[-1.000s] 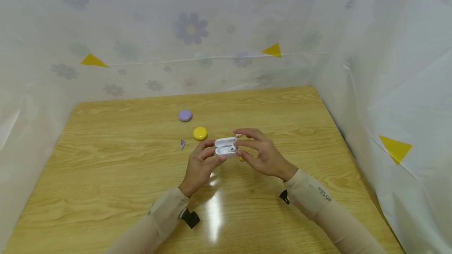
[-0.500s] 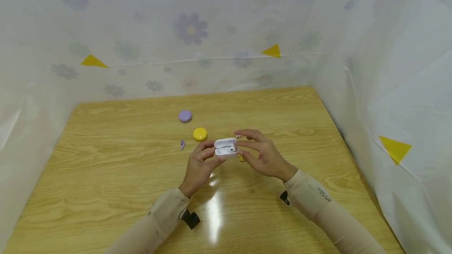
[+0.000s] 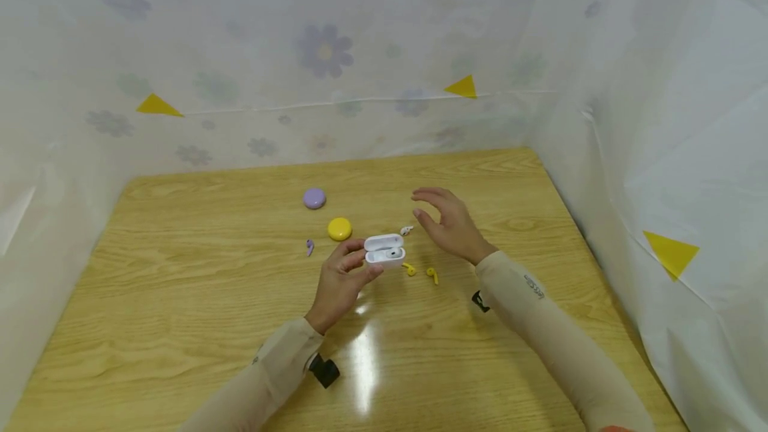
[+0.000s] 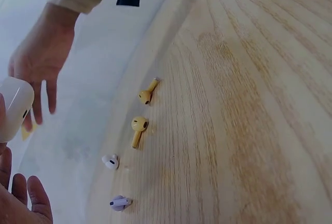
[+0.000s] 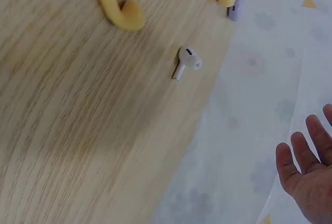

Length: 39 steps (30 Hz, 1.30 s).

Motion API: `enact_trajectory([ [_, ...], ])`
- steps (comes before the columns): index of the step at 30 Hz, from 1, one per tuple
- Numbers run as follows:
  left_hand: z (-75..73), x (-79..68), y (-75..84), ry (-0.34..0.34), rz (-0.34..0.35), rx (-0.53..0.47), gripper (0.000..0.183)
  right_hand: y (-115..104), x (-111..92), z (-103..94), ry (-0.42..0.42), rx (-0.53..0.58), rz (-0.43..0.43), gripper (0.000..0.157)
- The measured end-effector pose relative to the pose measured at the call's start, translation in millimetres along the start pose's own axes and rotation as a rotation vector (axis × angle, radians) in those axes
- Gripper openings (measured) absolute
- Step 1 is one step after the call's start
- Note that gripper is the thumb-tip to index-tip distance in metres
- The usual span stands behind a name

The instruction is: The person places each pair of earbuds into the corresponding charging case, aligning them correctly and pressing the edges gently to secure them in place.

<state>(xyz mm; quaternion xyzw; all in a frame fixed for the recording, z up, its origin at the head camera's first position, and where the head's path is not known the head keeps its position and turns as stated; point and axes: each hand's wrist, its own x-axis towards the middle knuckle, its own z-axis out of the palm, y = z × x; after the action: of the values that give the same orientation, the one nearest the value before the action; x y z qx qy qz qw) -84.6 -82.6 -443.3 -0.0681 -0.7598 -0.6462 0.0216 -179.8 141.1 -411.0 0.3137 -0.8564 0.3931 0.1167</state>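
Up and right of the white case (image 3: 387,263) gripped by the left hand (image 3: 339,282), the right hand (image 3: 453,225) has just swung clear, relaxed and empty, so one earbud (image 3: 393,253) looks seated inside, the loose white earbud (image 3: 405,231) lying just beyond.

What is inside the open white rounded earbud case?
In the head view, a white, dark-spotted earbud sits in the right half of the case; its lower part is hidden.

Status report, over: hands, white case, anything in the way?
Left hand holds opened white case, one earbud inside. Right hand empty. Loose white earbud on table, unobstructed.
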Motion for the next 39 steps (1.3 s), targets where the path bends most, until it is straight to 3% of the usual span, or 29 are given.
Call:
enact_trajectory([
  [9, 1.6, 2.0, -0.1, 0.016, -0.034, 0.015, 0.030, 36, 16, 23.5, -0.460, -0.222, 0.165, 0.031],
  [12, 2.0, 2.4, -1.0, 0.019, -0.036, 0.030, 0.030, 41, 15, 29.5, -0.539, -0.282, 0.160, 0.031],
  [18, 1.5, 2.6, -2.8, 0.015, -0.038, 0.038, 0.030, 47, 15, 42.3, -0.534, -0.437, 0.052, 0.019],
  [24, 2.3, 4.4, -2.8, 0.008, -0.037, 0.035, 0.031, 46, 17, 47.9, -0.565, -0.510, 0.088, 0.015],
  [39, 2.6, 8.9, -4.9, 0.025, -0.051, 0.057, 0.032, 50, 18, 53.4, -0.542, -0.624, 0.062, 0.018],
])
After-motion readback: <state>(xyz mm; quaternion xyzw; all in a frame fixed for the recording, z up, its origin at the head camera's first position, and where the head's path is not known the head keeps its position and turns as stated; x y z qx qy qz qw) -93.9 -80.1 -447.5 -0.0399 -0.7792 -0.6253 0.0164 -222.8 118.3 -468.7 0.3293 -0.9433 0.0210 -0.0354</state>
